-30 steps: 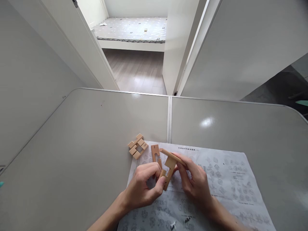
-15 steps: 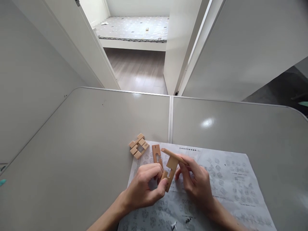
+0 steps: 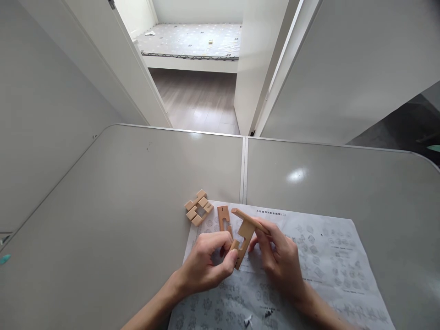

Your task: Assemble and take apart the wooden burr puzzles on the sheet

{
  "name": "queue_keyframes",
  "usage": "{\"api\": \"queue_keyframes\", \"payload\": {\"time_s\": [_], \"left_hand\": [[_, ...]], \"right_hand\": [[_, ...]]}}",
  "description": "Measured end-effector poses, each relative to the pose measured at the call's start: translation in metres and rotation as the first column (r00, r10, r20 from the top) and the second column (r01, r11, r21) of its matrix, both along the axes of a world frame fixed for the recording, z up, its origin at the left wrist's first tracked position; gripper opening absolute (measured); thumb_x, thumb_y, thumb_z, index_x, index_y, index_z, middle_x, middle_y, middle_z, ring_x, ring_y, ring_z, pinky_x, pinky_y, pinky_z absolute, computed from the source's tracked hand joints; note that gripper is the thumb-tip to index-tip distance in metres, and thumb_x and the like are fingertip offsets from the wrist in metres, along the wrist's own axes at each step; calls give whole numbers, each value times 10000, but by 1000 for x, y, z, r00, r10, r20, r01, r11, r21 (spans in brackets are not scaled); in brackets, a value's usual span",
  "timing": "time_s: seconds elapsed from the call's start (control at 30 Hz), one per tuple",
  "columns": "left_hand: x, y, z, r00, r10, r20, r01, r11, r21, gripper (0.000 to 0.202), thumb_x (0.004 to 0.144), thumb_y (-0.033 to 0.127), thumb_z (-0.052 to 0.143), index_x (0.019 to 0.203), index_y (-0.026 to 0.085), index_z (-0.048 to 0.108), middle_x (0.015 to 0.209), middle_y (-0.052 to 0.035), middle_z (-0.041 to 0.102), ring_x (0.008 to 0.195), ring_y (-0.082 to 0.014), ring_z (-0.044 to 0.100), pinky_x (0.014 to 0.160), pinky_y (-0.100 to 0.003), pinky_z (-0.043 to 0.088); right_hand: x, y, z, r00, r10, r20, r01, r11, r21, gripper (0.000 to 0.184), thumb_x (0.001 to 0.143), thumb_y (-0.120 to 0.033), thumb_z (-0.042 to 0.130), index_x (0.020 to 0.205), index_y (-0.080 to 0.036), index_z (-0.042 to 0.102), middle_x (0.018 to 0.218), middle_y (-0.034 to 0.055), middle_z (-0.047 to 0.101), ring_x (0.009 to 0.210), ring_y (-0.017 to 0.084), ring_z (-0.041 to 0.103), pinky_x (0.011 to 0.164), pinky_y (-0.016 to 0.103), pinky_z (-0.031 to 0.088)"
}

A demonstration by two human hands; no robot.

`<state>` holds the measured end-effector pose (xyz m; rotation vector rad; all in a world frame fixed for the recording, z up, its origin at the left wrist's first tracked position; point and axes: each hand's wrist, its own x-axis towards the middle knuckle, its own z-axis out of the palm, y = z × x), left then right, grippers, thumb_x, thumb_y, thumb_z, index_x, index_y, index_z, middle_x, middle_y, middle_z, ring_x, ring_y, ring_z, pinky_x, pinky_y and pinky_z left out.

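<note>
My left hand [image 3: 211, 259] pinches the lower end of a notched wooden puzzle piece [image 3: 245, 237] between thumb and fingers. My right hand [image 3: 280, 252] grips a long wooden puzzle piece [image 3: 244, 216] near its right end. The two pieces meet in a T shape, the long one lying across the top of the notched one; my fingers partly cover the joint. Just behind them, another notched wooden piece [image 3: 223, 213] lies on the printed sheet [image 3: 340, 247], its near end partly hidden by my left hand.
A cluster of light wooden puzzle pieces [image 3: 191, 214] sits at the sheet's upper left corner. The grey table [image 3: 103, 206] has a metal seam [image 3: 244, 169] down its middle. Beyond it, an open doorway shows a bed [image 3: 189, 43] with a small object on it.
Both hands and the joined pieces have shifted slightly upward in view. The grips are the same, and the pieces on the table stay in place.
</note>
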<state>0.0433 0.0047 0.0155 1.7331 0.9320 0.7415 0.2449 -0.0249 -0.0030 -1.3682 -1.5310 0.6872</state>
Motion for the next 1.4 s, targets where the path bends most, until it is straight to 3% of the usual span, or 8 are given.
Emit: {"api": "queue_keyframes", "payload": {"time_s": [0.17, 0.33, 0.63, 0.77, 0.87, 1.17, 1.3, 1.4], "left_hand": [[-1, 0, 1, 1000, 3, 0, -3, 1000, -8, 252, 908, 181, 519, 706, 218, 374, 636, 45, 436, 583, -106, 386, 574, -252, 329], [0, 0, 2, 1000, 4, -1, -4, 1000, -13, 253, 894, 174, 519, 700, 217, 363, 631, 51, 399, 575, -100, 354, 561, -248, 309], [1, 1, 4, 1000, -9, -7, 8, 997, -70, 275, 910, 216, 519, 682, 216, 366, 622, 45, 393, 573, -106, 355, 560, -257, 304], [1, 1, 1, 1000, -2, -13, 0, 994, -113, 288, 917, 236, 522, 680, 218, 359, 631, 42, 392, 586, -110, 358, 567, -260, 303], [1, 0, -1, 1000, 12, -11, -13, 993, -115, 304, 914, 245, 529, 684, 222, 331, 628, 49, 355, 577, -106, 327, 553, -260, 280], [4, -1, 4, 1000, 24, 1, -24, 994, -111, 298, 908, 244, 527, 681, 223, 334, 612, 49, 365, 561, -104, 331, 536, -258, 275], [0, 1, 5, 999, 13, 34, -9, 993, -117, 294, 905, 232, 539, 668, 216, 364, 607, 41, 428, 560, -103, 361, 549, -256, 300], [-5, 3, 5, 997, 71, 38, -67, 994, -90, 321, 945, 246, 517, 668, 216, 359, 610, 45, 407, 557, -101, 357, 544, -248, 304]], "right_hand": [[2, -1, -6, 1000, 6, 11, -6, 1000, 13, 262, 1098, -179, 526, 1296, -238, 687, 759, -22, 760, 555, 140, 716, 589, 246, 622], [4, -1, -13, 1000, 14, 24, -16, 998, 57, 344, 1090, -136, 537, 1384, -254, 671, 1085, 53, 819, 587, 120, 681, 596, 263, 623], [3, -2, -9, 1000, -9, 28, 8, 999, 39, 286, 1095, -171, 538, 1309, -255, 708, 874, 6, 788, 537, 126, 668, 561, 253, 621], [4, -2, -10, 998, -9, 59, 7, 999, 31, 291, 1086, -174, 544, 1312, -254, 709, 1057, 59, 831, 796, 195, 805, 735, 310, 685], [4, -2, -10, 995, -27, 92, 21, 998, 64, 295, 1075, -159, 548, 1309, -248, 704, 1169, 79, 833, 970, 233, 826, 835, 339, 691], [4, -1, -11, 995, -45, 90, 41, 998, 47, 275, 1079, -191, 559, 1304, -237, 709, 1060, 57, 827, 799, 193, 797, 726, 292, 661], [7, 3, -11, 997, -75, -28, 72, 994, -85, 231, 1096, -254, 533, 1235, -221, 715, 794, -12, 705, 508, 127, 612, 488, 237, 549], [7, 5, -9, 996, -54, -71, 46, 993, -109, 234, 1102, -268, 524, 1249, -219, 699, 807, -18, 674, 508, 113, 591, 492, 226, 535]]}}
